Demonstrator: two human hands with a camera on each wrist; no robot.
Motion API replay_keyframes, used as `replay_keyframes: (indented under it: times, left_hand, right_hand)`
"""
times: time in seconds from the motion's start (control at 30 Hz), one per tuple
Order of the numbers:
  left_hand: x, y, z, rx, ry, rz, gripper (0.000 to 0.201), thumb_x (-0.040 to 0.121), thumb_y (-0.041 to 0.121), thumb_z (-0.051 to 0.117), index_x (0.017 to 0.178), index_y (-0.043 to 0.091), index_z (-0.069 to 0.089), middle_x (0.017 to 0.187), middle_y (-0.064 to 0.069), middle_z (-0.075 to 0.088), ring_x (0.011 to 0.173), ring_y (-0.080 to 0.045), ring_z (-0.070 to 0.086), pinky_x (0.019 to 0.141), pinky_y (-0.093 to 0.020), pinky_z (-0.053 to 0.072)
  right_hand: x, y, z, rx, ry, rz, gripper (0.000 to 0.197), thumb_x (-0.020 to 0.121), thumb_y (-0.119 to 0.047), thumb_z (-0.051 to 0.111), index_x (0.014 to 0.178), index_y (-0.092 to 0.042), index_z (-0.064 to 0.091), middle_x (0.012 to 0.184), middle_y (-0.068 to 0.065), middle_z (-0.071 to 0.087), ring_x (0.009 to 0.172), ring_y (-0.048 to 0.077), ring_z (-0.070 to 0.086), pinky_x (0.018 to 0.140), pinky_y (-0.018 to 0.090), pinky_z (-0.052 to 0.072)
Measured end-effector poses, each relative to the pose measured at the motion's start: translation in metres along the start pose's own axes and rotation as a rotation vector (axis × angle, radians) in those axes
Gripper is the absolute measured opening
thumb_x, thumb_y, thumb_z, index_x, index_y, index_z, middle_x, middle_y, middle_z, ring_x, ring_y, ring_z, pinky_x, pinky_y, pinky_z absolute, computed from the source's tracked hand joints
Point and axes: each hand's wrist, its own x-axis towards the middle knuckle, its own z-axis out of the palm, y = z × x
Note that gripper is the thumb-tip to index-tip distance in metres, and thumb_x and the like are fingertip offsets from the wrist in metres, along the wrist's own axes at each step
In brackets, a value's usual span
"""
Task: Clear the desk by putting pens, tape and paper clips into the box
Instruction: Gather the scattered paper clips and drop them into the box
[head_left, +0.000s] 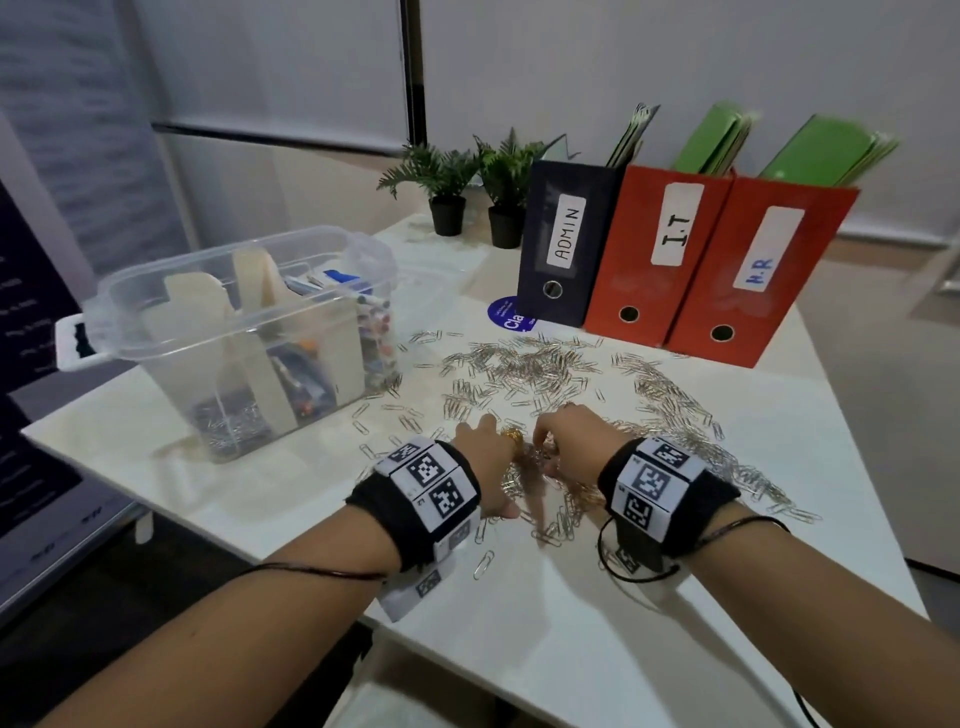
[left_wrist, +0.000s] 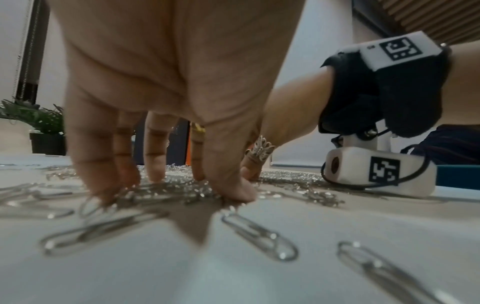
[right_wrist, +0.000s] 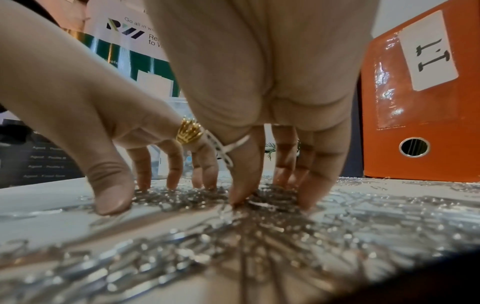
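A wide scatter of silver paper clips (head_left: 519, 364) covers the middle and right of the white desk (head_left: 545, 634). My left hand (head_left: 491, 447) and right hand (head_left: 563, 441) stand side by side on the near part of the pile, fingertips down on the clips. The left wrist view shows the left hand (left_wrist: 168, 190) with fingers spread and nearly straight, thumb and fingertips pressing on clips (left_wrist: 171, 187). The right hand (right_wrist: 275, 195) touches clips (right_wrist: 259, 230) the same way, the left hand (right_wrist: 145, 189) next to it. A clear plastic box (head_left: 182, 374) at the left holds pens, tape and clips.
Three binders stand at the back right: dark ADMIN (head_left: 563, 244), red I.T (head_left: 670, 249) and red H.R (head_left: 753, 270). Two small potted plants (head_left: 475, 182) sit behind them. A blue sticker (head_left: 511, 314) lies by the ADMIN binder. The desk's front edge is near my forearms.
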Motion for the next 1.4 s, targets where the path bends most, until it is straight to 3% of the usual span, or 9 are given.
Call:
replay_keyframes:
  times: [0.17, 0.23, 0.4, 0.6, 0.8, 0.93, 1.13, 1.33, 1.4]
  left_hand:
    - [0.013, -0.003, -0.003, -0.068, -0.013, 0.012, 0.045, 0.083, 0.02, 0.069, 0.123, 0.008, 0.052, 0.123, -0.012, 0.052, 0.108, -0.026, 0.057, 0.092, -0.033, 0.049]
    - [0.015, -0.006, -0.004, -0.073, -0.017, 0.03, 0.038, 0.085, 0.017, 0.067, 0.12, 0.006, 0.056, 0.119, -0.012, 0.059, 0.108, -0.025, 0.059, 0.09, -0.03, 0.049]
    - [0.015, -0.012, -0.008, -0.098, 0.039, 0.07, 0.028, 0.088, 0.002, 0.055, 0.114, 0.007, 0.066, 0.115, -0.01, 0.064, 0.106, -0.022, 0.06, 0.088, -0.025, 0.048]
    - [0.013, -0.027, -0.015, -0.154, 0.19, 0.08, 0.029, 0.087, 0.0, 0.057, 0.11, 0.013, 0.069, 0.115, -0.007, 0.064, 0.107, -0.02, 0.059, 0.09, -0.025, 0.045]
    - [0.002, -0.045, -0.027, -0.218, 0.296, 0.035, 0.025, 0.088, 0.003, 0.059, 0.108, 0.011, 0.071, 0.113, -0.005, 0.068, 0.105, -0.017, 0.062, 0.09, -0.019, 0.045]
    - [-0.01, -0.055, -0.045, -0.3, 0.375, 0.002, 0.018, 0.086, 0.004, 0.062, 0.101, 0.005, 0.071, 0.109, -0.004, 0.07, 0.1, -0.015, 0.064, 0.081, -0.013, 0.042]
    - [-0.06, -0.104, -0.107, -0.435, 0.722, -0.154, 0.017, 0.083, 0.004, 0.066, 0.098, 0.004, 0.073, 0.098, -0.009, 0.071, 0.093, -0.021, 0.065, 0.086, -0.021, 0.047]
    - [-0.103, -0.178, -0.125, -0.508, 0.986, -0.438, 0.017, 0.08, 0.0, 0.067, 0.096, -0.002, 0.072, 0.094, -0.018, 0.07, 0.092, -0.029, 0.066, 0.077, -0.02, 0.043]
    - [-0.106, -0.194, -0.119, -0.507, 1.03, -0.535, 0.016, 0.082, 0.001, 0.066, 0.097, -0.002, 0.072, 0.097, -0.017, 0.07, 0.094, -0.028, 0.064, 0.078, -0.02, 0.041]
  right_hand:
    - [0.004, 0.0, -0.002, 0.004, 0.022, -0.007, 0.024, 0.089, -0.005, 0.059, 0.112, -0.007, 0.066, 0.117, 0.009, 0.063, 0.11, 0.022, 0.058, 0.082, 0.02, 0.042]
    - [0.004, 0.001, -0.004, -0.007, 0.02, -0.009, 0.025, 0.089, -0.005, 0.057, 0.112, -0.007, 0.067, 0.116, 0.01, 0.065, 0.108, 0.024, 0.06, 0.089, 0.025, 0.047]
    - [0.003, 0.007, -0.004, 0.047, 0.136, -0.047, 0.019, 0.084, -0.006, 0.059, 0.099, -0.007, 0.07, 0.102, 0.011, 0.068, 0.099, 0.026, 0.063, 0.085, 0.03, 0.048]
    - [0.007, 0.004, -0.007, 0.135, 0.239, -0.083, 0.023, 0.086, 0.0, 0.052, 0.096, -0.004, 0.073, 0.099, 0.012, 0.071, 0.098, 0.027, 0.064, 0.086, 0.028, 0.05]
    - [0.004, -0.002, -0.007, 0.222, 0.346, -0.127, 0.019, 0.083, 0.009, 0.053, 0.094, 0.009, 0.069, 0.096, 0.025, 0.069, 0.098, 0.035, 0.064, 0.088, 0.04, 0.051]
    - [0.0, -0.004, -0.012, 0.286, 0.381, -0.147, 0.02, 0.088, 0.0, 0.058, 0.103, 0.002, 0.072, 0.099, 0.014, 0.073, 0.097, 0.024, 0.067, 0.089, 0.021, 0.049]
    - [-0.001, -0.014, -0.014, 0.322, 0.384, -0.172, 0.021, 0.088, -0.006, 0.061, 0.106, -0.003, 0.071, 0.105, 0.011, 0.072, 0.101, 0.02, 0.066, 0.085, 0.011, 0.039]
    - [0.008, -0.03, -0.013, 0.309, 0.357, -0.2, 0.017, 0.088, -0.003, 0.059, 0.096, 0.0, 0.074, 0.095, 0.013, 0.073, 0.094, 0.024, 0.066, 0.091, 0.032, 0.049]
    - [0.01, -0.035, -0.014, 0.312, 0.356, -0.208, 0.018, 0.088, -0.004, 0.06, 0.098, -0.001, 0.074, 0.096, 0.012, 0.073, 0.094, 0.022, 0.067, 0.091, 0.03, 0.05]
